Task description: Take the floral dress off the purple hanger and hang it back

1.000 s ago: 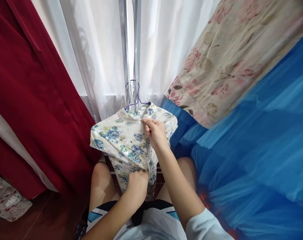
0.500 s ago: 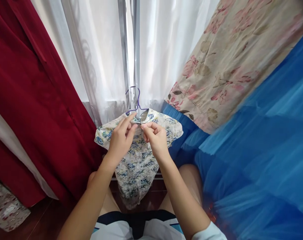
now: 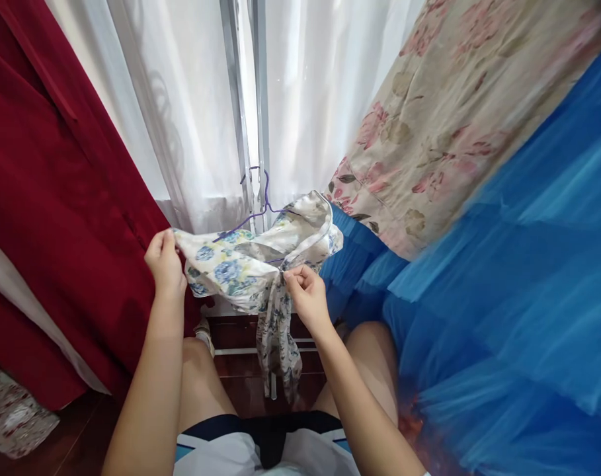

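A white blouse with blue flowers (image 3: 231, 268) hangs in front of me on a purple hanger (image 3: 267, 192), its neckline gaping wide. My left hand (image 3: 166, 264) is closed on the blouse's left edge, stretching the cloth out sideways. At the middle of the front opening, my right hand (image 3: 305, 291) pinches the blouse's edge just below the neckline. Part of the hanger shows above the cloth and part lies inside it. Beneath my right hand the lower part of the blouse hangs bunched and narrow.
Grey metal poles (image 3: 260, 99) stand before a white curtain (image 3: 320, 86). Dark red cloth (image 3: 57, 218) hangs at the left. At the right are a beige flowered cloth (image 3: 409, 145) and blue tulle (image 3: 503, 311). A white bar (image 3: 235, 352) crosses low above the tiled floor.
My left hand has moved from the collar out to the left, pulling the blouse's side with it. The neckline has opened, the lower cloth has bunched, and my right hand has come down slightly.
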`<state>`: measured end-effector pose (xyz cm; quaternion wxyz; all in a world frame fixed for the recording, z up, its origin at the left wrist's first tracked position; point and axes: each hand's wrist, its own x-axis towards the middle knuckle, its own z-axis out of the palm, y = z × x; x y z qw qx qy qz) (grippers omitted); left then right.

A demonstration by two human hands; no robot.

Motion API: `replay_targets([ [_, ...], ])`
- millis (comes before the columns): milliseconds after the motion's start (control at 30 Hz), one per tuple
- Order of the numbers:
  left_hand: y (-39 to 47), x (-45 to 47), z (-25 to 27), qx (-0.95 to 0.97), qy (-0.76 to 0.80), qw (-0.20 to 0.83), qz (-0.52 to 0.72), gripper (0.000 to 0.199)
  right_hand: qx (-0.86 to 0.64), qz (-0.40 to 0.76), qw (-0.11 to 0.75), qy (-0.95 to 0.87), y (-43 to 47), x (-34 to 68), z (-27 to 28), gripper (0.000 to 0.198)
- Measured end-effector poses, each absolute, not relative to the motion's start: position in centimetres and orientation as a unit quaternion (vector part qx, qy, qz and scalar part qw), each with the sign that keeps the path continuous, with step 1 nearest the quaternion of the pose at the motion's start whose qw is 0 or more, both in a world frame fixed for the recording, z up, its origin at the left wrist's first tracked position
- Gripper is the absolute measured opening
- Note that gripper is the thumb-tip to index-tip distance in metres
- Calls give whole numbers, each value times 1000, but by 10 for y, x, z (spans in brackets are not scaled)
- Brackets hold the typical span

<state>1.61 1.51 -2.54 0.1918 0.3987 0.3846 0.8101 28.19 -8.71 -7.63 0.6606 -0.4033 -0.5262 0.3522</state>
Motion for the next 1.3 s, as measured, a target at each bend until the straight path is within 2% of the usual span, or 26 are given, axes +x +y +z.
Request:
replay_targets([
  [100,26,10,-78,277,392,326,814,23,-416,363,653,-518,-91,283,-93,29],
  [233,16,40,-139,276,418,374,780,33,-445,371,672,-461,-84,296,-126,31],
  [333,1,68,-159,319,417,401,751,36,-477,362,699,-392,-79,323,-155,31],
  [433,-19,90,-150,376,393,403,736,34,-508,352,695,-368,-85,351,-178,31],
  [567,-56,117,-107,533,365,296,704,28,-538,364,654,-388,-103,359,-191,26],
  [633,-77,134,-88,635,331,282,639,24,-545,315,670,-393,-112,349,-185,36],
  [700,-97,154,-77,710,283,314,564,22,-524,264,688,-427,-117,337,-171,46],
  [833,-132,182,-81,775,222,367,464,23,-417,343,628,-561,-104,338,-134,56],
  [967,-151,181,-96,749,244,385,481,22,-421,341,645,-539,-69,371,-132,87],
  [1067,-149,173,-100,715,275,379,518,22,-452,322,672,-491,-62,381,-153,97],
  [1167,-143,171,-98,710,280,373,528,22,-471,348,653,-480,-83,368,-170,86],
  [1267,-140,174,-94,720,268,356,532,22,-452,478,547,-518,-118,346,-166,60],
  [1300,-139,175,-93,722,273,346,533,22,-432,537,501,-523,-128,340,-161,58],
])
